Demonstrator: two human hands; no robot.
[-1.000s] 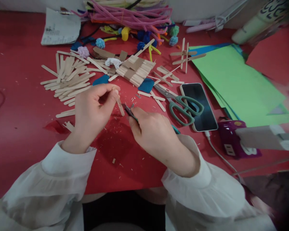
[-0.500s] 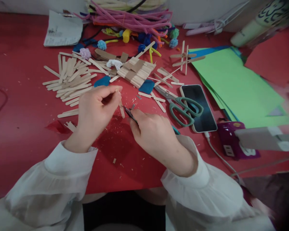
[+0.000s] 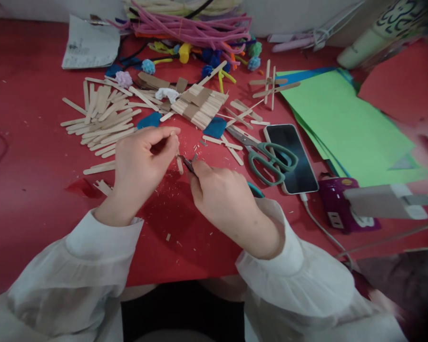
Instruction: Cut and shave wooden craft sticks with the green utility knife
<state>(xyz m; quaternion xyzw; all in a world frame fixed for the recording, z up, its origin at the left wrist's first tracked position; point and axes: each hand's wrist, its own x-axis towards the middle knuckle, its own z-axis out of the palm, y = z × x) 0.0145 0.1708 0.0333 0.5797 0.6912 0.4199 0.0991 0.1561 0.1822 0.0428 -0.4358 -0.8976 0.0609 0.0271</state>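
My left hand [image 3: 139, 166] pinches a short, narrow wooden craft stick [image 3: 179, 164] between thumb and fingertips, and its lower end points down toward the table. Closed around a small hand tool with a dark metal tip [image 3: 187, 164], my right hand [image 3: 224, 194] brings that tip against the stick's side. Most of the tool is hidden in the palm, so its exact kind is unclear. A teal curved piece [image 3: 256, 190] shows beside the right wrist; whether it belongs to the tool, I cannot tell. Small wood chips [image 3: 168, 236] are scattered beneath the hands.
Loose craft sticks [image 3: 107, 118] lie left of a bundled stack [image 3: 199, 105]. Green-handled scissors [image 3: 271, 164] overlap a phone [image 3: 293, 161] on the right. Green paper [image 3: 349, 128], a purple power socket [image 3: 349, 204] and a cable [image 3: 324, 228] lie farther right. Pipe cleaners [image 3: 192, 28] line the back.
The tool's tip has come slightly closer to the stick, with my right hand shifting a little left. My left hand keeps its pinch; the whole view has shifted slightly.
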